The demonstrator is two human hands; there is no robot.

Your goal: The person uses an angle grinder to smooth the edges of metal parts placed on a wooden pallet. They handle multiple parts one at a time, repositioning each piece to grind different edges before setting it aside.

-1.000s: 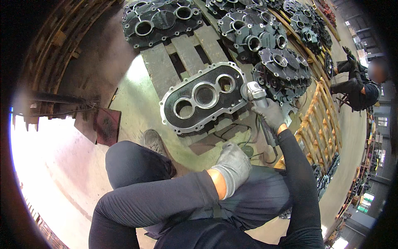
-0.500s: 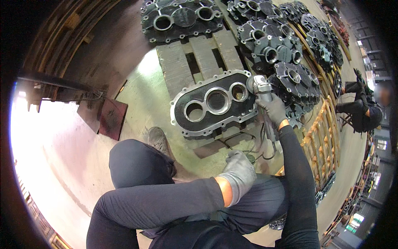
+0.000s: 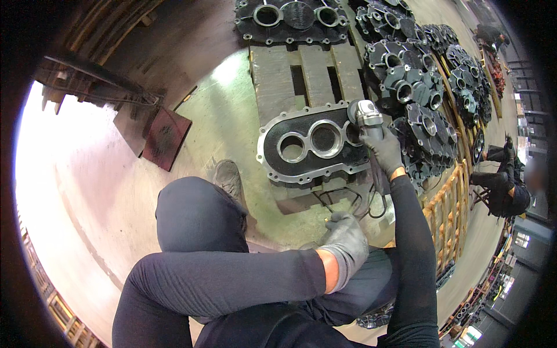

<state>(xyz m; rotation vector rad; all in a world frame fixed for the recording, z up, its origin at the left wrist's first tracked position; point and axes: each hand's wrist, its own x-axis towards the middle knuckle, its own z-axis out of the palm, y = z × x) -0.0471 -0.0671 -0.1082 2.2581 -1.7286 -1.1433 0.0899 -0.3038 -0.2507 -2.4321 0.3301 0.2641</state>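
My right hand (image 3: 384, 153), in a grey glove, is wrapped round the body of an angle grinder (image 3: 368, 116). The grinder's head is at the right end of a black metal housing cover (image 3: 299, 124) with a bare silver rim, partly hiding the rightmost of its three round holes. Whether the disc touches the metal, I cannot tell. Near my knee, my gloved left hand (image 3: 346, 239) is closed, with a small yellowish tip showing by its fingers; what it holds is hidden. A dark cable (image 3: 377, 216) loops between the hands.
The cover lies on a wooden pallet (image 3: 272, 87), with another black casting (image 3: 296, 17) at the far end. Stacked castings (image 3: 426, 136) and a slatted wooden rack (image 3: 447, 203) stand to the right. A seated person (image 3: 505, 182) is farther right. Reddish plate (image 3: 166, 138) lies left.
The view has shifted, so the cover sits farther right in the picture. The grinder has moved left relative to the cover, from its right edge to over the rightmost hole. My left hand stays closed.
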